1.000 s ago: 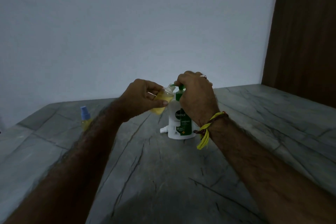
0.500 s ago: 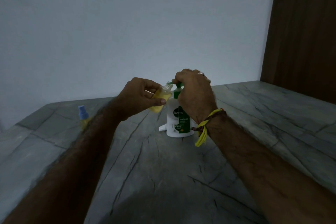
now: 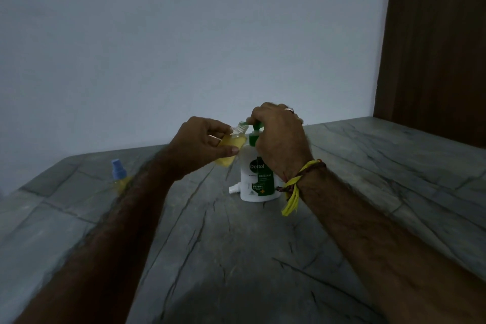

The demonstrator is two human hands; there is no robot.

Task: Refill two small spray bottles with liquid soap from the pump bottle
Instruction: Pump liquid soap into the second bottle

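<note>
Left hand (image 3: 203, 146) grips a small open bottle (image 3: 231, 148), tilted, its bare neck right up at the green pump head (image 3: 253, 126) of the pump bottle (image 3: 256, 181). Right hand (image 3: 280, 137) is curled over the pump head, fingers on top, pressing or about to, can't tell which. The pump bottle stands upright mid-worktop (image 3: 368, 192), toward the back edge by the wall. The held bottle looks yellow w/ soap through most of its body, so I'd judge this fill is well along, near done. A white sprayer cap (image 3: 234, 188) lies on the worktop just beside the pump bottle's base, left side, prob. this bottle's top, not yet back on. The 2nd spray bottle (image 3: 119, 175) stands near the back-left corner, blue top on, yellow inside; looks finished, tho partly hidden behind the left forearm. Left to do, I reckon: top off, screw the sprayer back on, set it down
</note>
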